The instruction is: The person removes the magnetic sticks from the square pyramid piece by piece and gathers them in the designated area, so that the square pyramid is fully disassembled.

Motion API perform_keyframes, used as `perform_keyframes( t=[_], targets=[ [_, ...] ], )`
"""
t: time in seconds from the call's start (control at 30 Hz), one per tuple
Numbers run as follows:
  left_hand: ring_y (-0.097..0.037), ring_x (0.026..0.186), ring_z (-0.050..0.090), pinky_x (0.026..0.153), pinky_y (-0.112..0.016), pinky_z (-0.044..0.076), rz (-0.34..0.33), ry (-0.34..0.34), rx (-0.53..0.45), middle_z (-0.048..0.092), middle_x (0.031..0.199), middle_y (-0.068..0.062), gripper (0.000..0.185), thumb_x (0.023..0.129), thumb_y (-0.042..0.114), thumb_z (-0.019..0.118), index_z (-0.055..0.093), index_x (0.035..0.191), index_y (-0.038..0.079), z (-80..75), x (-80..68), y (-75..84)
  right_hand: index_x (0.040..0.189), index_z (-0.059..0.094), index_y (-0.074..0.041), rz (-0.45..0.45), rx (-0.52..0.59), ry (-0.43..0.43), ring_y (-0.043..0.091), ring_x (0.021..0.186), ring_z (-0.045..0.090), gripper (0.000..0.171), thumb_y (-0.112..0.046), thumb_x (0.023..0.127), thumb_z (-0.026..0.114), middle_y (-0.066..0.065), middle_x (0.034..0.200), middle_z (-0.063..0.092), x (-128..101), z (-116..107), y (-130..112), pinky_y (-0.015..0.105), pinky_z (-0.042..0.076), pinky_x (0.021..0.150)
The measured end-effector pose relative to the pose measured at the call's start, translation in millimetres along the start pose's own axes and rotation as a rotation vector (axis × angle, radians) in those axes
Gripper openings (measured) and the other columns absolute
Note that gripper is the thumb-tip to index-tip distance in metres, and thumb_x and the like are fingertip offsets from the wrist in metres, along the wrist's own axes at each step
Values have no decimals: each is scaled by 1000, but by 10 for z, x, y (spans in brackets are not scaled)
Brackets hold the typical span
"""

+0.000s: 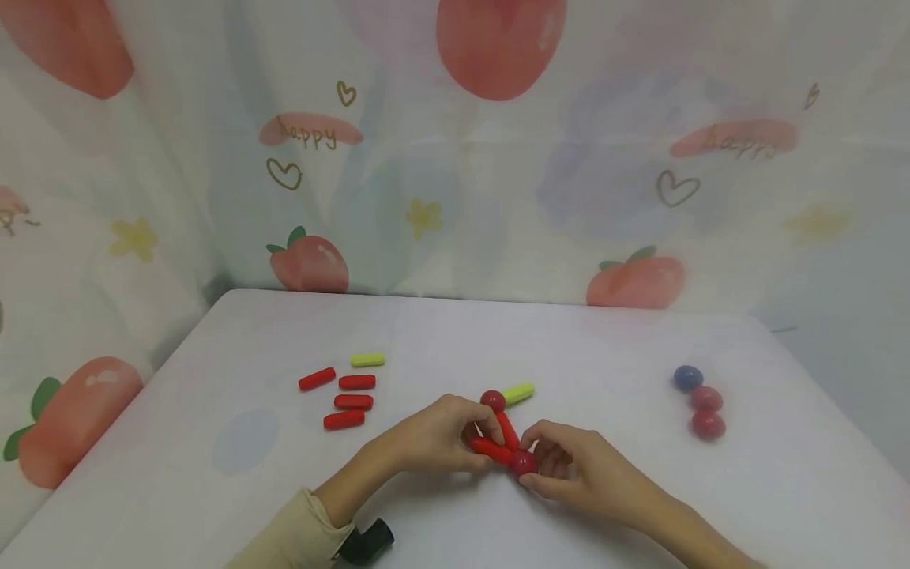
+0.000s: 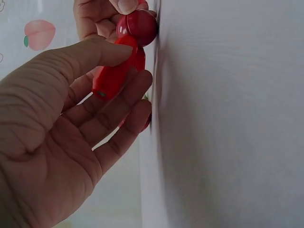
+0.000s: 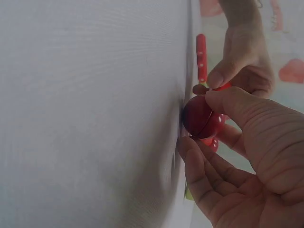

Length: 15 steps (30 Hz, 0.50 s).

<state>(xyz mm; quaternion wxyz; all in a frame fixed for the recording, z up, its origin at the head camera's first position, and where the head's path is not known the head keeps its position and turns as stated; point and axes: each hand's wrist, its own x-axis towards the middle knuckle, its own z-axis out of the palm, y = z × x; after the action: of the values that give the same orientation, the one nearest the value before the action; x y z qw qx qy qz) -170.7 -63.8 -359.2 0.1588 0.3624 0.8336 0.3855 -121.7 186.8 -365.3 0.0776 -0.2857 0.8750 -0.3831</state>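
Note:
Low over the white table, my left hand (image 1: 442,435) pinches a red rod (image 1: 492,450) between thumb and fingers. One end of that rod meets a dark red ball (image 1: 524,462), which my right hand (image 1: 593,472) grips with thumb and fingertips. From the same ball a second red rod (image 1: 508,431) runs away from me to another red ball (image 1: 493,401), and a yellow-green rod (image 1: 520,393) extends beyond it. In the left wrist view the held rod (image 2: 110,78) shows its free end. A seam crosses the gripped ball (image 3: 198,116) in the right wrist view.
Several loose red rods (image 1: 353,402) and a yellow-green rod (image 1: 367,359) lie at the left of the table. At the right sit a blue ball (image 1: 688,378) and two red balls (image 1: 708,424). A patterned curtain (image 1: 490,190) stands behind and left.

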Motion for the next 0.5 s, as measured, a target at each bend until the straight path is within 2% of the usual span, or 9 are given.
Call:
perform_keyframes(
  t=[0.27,0.5],
  targets=[
    [-2,77,55,71,-17,52,-49,43,80,63,81,16,20,82,12,86,71,92,20,38,15,-29,109,63,-24,17,2,-29,3,71,59,26,-27,89,80,-13,82,65,31,11,-39,23,53,64],
    [-3,78,54,70,-17,52,-35,77,41,64,79,15,18,81,11,87,73,91,17,95,39,-49,110,64,-23,25,-5,-18,3,72,60,26,-25,89,80,-13,82,64,9,27,-22,23,53,65]
  ],
)
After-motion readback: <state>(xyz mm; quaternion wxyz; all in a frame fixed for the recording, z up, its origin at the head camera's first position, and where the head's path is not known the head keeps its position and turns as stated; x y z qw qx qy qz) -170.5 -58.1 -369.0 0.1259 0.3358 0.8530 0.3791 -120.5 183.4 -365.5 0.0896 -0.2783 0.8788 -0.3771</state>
